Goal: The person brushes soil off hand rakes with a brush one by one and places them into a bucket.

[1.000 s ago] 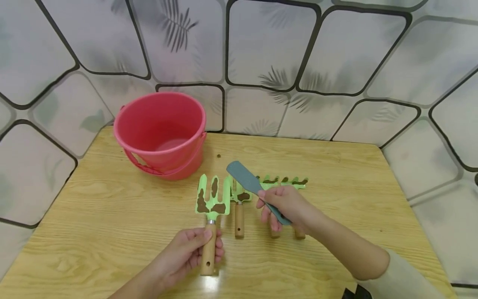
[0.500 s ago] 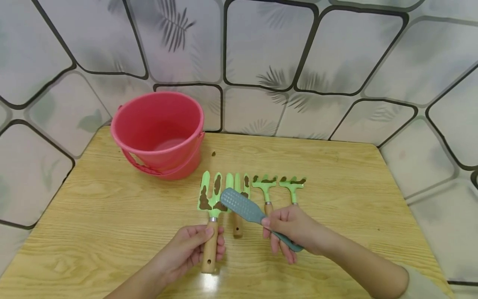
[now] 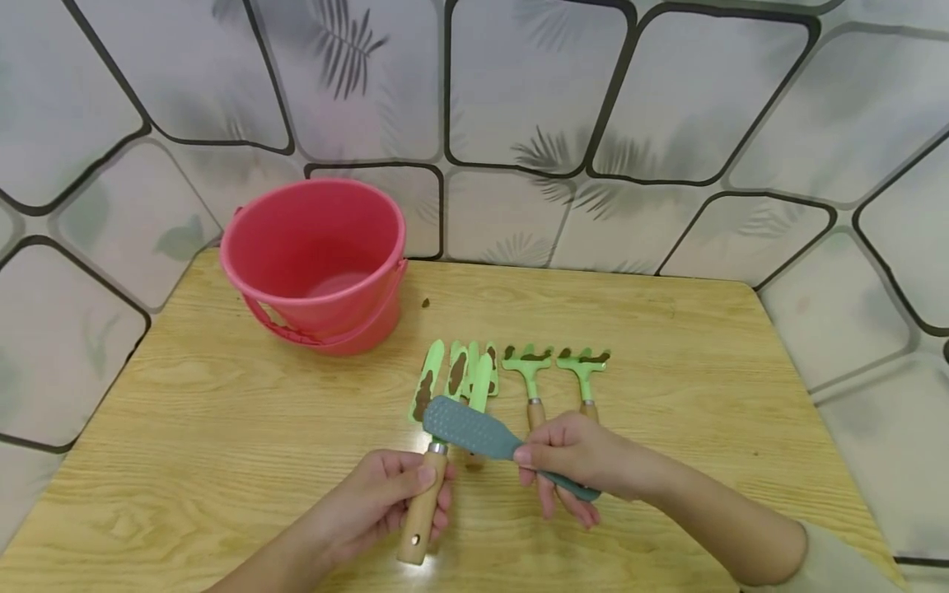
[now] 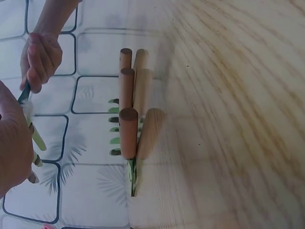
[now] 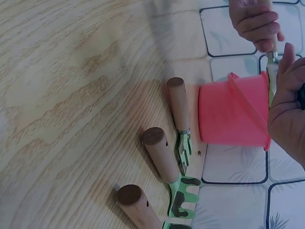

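My left hand (image 3: 385,498) grips the wooden handle of a garden hand fork (image 3: 423,515), its green tines spotted with brown and pointing away, turned partly on edge. In my right hand (image 3: 574,461), a grey-blue brush (image 3: 474,430) with a dotted, paddle-shaped head is pinched near its neck. The brush head lies across the base of the tines in the head view and hides that part. Behind the held fork, a second green fork (image 3: 493,371) rests on the table, mostly covered. Two small green rakes (image 3: 530,364) with wooden handles lie beside it, below my right hand.
A pink bucket (image 3: 371,317) with its handle hanging down stands at the back left of the wooden table (image 3: 222,461). One dark crumb (image 3: 426,303) lies right of it. The patterned wall (image 3: 511,218) closes off the back.
My right hand has brought the brush down and left, from above the tines onto their base. The held fork has rolled from flat toward its edge and leans right. The bucket and rakes stay put.
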### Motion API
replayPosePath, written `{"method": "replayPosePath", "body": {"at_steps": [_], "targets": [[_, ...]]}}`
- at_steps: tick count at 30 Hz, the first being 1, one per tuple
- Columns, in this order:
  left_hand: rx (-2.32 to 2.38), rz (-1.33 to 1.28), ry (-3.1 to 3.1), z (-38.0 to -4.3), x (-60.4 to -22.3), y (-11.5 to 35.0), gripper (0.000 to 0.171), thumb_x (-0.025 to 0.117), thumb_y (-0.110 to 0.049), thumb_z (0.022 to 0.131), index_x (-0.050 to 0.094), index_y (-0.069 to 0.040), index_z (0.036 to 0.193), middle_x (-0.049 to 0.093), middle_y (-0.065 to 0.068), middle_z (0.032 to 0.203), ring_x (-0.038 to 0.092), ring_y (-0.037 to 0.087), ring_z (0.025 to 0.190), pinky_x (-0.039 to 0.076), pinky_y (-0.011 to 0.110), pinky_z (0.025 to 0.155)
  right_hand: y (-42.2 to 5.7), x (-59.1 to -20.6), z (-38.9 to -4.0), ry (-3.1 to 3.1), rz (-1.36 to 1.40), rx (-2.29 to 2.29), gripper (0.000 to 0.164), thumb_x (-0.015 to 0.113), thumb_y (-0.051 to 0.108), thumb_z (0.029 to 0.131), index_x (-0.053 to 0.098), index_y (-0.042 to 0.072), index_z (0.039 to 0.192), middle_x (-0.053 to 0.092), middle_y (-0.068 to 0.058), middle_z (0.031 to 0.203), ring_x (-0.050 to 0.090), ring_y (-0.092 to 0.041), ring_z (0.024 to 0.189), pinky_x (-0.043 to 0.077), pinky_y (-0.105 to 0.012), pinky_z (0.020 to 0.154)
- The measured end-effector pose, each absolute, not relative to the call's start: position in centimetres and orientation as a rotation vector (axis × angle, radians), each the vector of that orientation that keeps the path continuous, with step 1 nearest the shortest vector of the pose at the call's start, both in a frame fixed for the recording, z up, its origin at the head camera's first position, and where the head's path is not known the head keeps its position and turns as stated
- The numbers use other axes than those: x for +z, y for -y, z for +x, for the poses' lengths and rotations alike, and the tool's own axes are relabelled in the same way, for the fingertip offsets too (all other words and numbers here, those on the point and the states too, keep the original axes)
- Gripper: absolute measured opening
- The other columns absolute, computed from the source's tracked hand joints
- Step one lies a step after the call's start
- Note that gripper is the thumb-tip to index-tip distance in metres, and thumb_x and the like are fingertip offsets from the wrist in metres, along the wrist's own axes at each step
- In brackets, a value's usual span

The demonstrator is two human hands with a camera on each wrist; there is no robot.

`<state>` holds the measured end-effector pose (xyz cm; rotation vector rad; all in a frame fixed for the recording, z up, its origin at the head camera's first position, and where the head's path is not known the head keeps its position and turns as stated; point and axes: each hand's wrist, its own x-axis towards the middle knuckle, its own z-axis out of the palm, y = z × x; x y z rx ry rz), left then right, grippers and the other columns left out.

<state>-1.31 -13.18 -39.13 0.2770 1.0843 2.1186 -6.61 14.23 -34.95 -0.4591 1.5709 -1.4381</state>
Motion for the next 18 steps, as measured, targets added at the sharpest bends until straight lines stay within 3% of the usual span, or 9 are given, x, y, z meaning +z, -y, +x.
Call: {"method": "replayPosePath", "body": {"at_steps": [7, 18], "targets": [[2.101, 0.291, -1.08, -1.1, -39.4, 13.0, 0.021, 0.044, -0.012, 0.101, 0.063, -0.005, 0.105, 0.07, 0.002, 0.088, 0.069, 0.012, 0.081, 0.058, 0.027, 0.076, -12.0, -35.0, -6.9, -1.676, -0.443, -1.378, 0.038, 0.052, 0.028, 0.098, 0.058, -0.005, 0.082, 0.064, -0.011, 0.059, 0.05, -0.007, 0.032, 0.041, -0.021, 0.028], [2.052, 0.111, -1.1, -0.8, -39.7, 11.1, 0.021, 0.053, -0.015, 0.097, 0.062, 0.003, 0.103, 0.069, 0.002, 0.086, 0.069, 0.011, 0.081, 0.058, 0.027, 0.078, -7.2, -32.9, -8.8, -1.846, -0.432, -1.341, 0.033, 0.05, 0.024, 0.099, 0.06, -0.003, 0.082, 0.064, -0.01, 0.059, 0.049, -0.011, 0.033, 0.043, -0.023, 0.031]]}}
